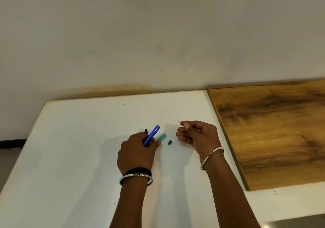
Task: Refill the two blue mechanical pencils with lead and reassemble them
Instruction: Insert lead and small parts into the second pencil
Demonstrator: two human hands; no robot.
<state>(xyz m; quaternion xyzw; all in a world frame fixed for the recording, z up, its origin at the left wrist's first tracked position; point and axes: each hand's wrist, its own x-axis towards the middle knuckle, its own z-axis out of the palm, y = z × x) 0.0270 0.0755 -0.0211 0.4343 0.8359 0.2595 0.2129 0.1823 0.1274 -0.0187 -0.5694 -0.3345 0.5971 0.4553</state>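
A white worktop [79, 139] seen from above, set against a pale wall. The left hand [139, 150] is closed around a blue mechanical pencil [151, 135], its end angled up and away. Just right of the pencil, a translucent green lead case [161, 136] touches that hand's fingertips, with a small green cap [169, 142] lying beside it. Further right, the right hand [197, 133] pinches a thin lead [179, 122] between thumb and forefinger. A wooden board [270, 131] lies beyond that hand.
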